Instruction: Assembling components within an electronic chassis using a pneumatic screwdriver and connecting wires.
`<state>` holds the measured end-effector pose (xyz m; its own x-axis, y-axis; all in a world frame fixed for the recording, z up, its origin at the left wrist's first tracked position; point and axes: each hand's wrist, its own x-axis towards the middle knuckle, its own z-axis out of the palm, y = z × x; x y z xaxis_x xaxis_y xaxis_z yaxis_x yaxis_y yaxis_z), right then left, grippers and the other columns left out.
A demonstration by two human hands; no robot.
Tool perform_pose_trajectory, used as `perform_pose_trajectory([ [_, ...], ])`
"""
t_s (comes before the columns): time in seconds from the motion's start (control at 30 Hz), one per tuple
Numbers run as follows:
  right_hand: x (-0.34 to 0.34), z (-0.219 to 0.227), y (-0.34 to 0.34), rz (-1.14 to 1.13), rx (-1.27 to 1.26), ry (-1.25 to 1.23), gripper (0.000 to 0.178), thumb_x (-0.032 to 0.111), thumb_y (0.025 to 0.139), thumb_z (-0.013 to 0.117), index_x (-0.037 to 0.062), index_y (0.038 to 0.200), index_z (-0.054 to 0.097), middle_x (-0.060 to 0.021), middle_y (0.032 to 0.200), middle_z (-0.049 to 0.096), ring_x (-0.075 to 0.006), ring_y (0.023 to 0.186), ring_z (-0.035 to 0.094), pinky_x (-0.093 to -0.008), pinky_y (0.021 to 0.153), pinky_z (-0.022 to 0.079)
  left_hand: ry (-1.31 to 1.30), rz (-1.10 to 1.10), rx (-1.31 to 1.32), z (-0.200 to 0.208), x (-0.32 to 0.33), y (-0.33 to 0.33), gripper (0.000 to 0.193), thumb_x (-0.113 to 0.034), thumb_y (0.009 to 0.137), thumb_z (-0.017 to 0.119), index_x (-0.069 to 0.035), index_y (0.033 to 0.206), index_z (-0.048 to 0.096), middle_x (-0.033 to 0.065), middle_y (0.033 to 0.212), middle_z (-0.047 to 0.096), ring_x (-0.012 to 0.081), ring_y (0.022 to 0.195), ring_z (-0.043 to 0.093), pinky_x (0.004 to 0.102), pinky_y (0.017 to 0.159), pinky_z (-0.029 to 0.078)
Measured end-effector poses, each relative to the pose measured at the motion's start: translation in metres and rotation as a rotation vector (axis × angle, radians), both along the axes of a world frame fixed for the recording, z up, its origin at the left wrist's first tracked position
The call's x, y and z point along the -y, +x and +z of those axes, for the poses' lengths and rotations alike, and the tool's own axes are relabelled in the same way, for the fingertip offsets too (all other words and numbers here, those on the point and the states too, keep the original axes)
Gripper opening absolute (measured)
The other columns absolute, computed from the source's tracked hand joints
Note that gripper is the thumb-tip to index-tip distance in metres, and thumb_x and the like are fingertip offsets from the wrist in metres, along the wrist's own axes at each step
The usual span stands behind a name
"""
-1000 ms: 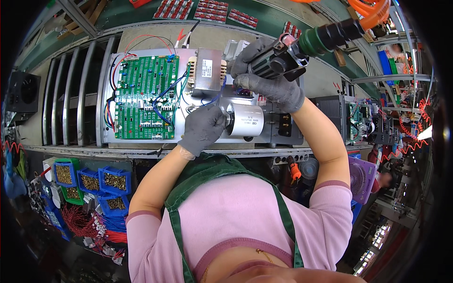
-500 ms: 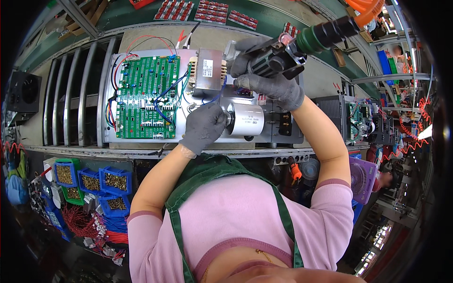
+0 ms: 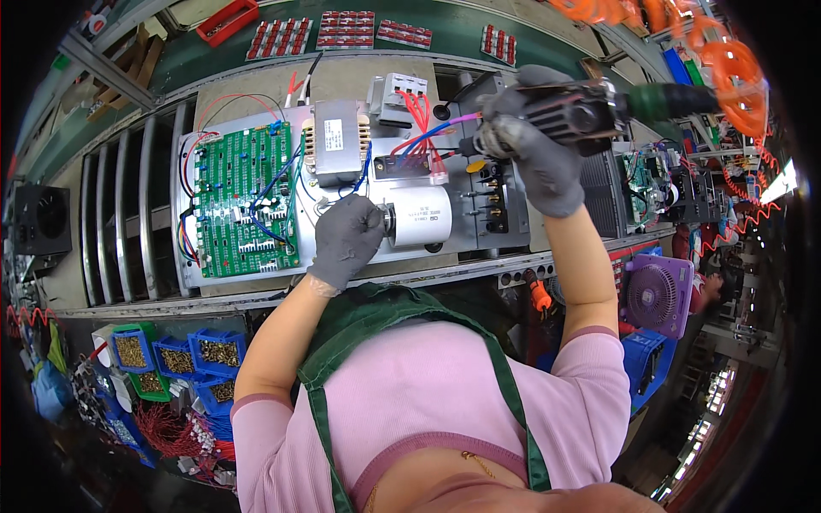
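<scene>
I see my left hand (image 3: 346,239), in a grey knit glove, fisted tight against the end of a smooth white cylindrical capacitor (image 3: 419,217) that lies on its side on the grey metal chassis (image 3: 479,231), right of the green circuit board (image 3: 244,201). A boxy transformer (image 3: 338,152) above carries a small white label. My right hand (image 3: 543,158) is raised, clamped around a black ribbed power screwdriver (image 3: 573,115).

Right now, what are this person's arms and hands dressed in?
Both hands wear snug grey knitted work gloves: the left hand and the right hand. The gloves end at the wrists with a paler cuff edge. The forearms are bare. Short pink sleeves with a darker pink hem cover the upper arms, under a dark green apron's straps.
</scene>
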<state>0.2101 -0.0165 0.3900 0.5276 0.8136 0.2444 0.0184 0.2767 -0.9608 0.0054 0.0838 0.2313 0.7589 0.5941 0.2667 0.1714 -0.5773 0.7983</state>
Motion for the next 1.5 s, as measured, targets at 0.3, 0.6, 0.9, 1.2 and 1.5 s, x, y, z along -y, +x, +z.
perform_pose_trajectory([
  [0.3,-0.002,-0.035,0.016,0.038,-0.194,-0.175,0.032,-0.004,0.074,0.062,0.0005,0.105,0.054,-0.0077,0.082,0.062,-0.0151,0.07,0.061,-0.0325,0.065,0.054,-0.014,0.022,-0.061,0.002,0.0,0.0,0.015,-0.005,0.068,0.066,-0.008,0.068,0.051,0.0083,0.064,0.051,0.0266,0.059,0.053,0.0371,0.054,0.042],
  [0.6,-0.008,-0.038,0.012,0.069,0.051,-0.07,0.054,-0.001,0.071,0.069,0.0021,0.121,0.047,-0.0115,0.094,0.065,-0.0194,0.085,0.064,-0.0344,0.076,0.055,0.001,0.015,-0.05,0.002,-0.001,0.001,0.012,-0.01,0.072,0.065,-0.01,0.068,0.054,0.0086,0.066,0.054,0.0284,0.061,0.055,0.0387,0.055,0.044],
  [0.9,-0.005,-0.049,0.015,0.044,-0.04,-0.131,0.058,-0.005,0.066,0.073,0.0017,0.118,0.047,-0.0111,0.088,0.065,-0.0219,0.091,0.064,-0.0437,0.092,0.049,-0.015,0.0,-0.05,-0.002,-0.002,0.0,0.012,-0.01,0.072,0.065,-0.011,0.068,0.054,0.0075,0.066,0.054,0.0275,0.062,0.056,0.0388,0.055,0.044],
  [1.2,-0.006,-0.03,0.013,0.098,0.201,-0.201,0.05,-0.003,0.069,0.07,0.0031,0.114,0.05,-0.0072,0.097,0.064,-0.0144,0.093,0.061,-0.0315,0.084,0.05,-0.019,-0.017,-0.024,-0.002,-0.002,-0.002,0.011,-0.011,0.073,0.066,-0.011,0.069,0.055,0.0073,0.065,0.054,0.027,0.062,0.056,0.0389,0.054,0.044],
  [1.5,-0.015,-0.034,0.023,0.272,-0.059,-0.249,0.037,-0.001,0.068,0.068,0.0043,0.102,0.054,-0.0058,0.099,0.061,-0.0114,0.092,0.059,-0.0307,0.083,0.05,-0.006,-0.022,-0.053,-0.001,-0.002,-0.003,0.01,-0.011,0.073,0.065,-0.011,0.07,0.055,0.0082,0.067,0.054,0.0288,0.063,0.056,0.0397,0.055,0.044],
])
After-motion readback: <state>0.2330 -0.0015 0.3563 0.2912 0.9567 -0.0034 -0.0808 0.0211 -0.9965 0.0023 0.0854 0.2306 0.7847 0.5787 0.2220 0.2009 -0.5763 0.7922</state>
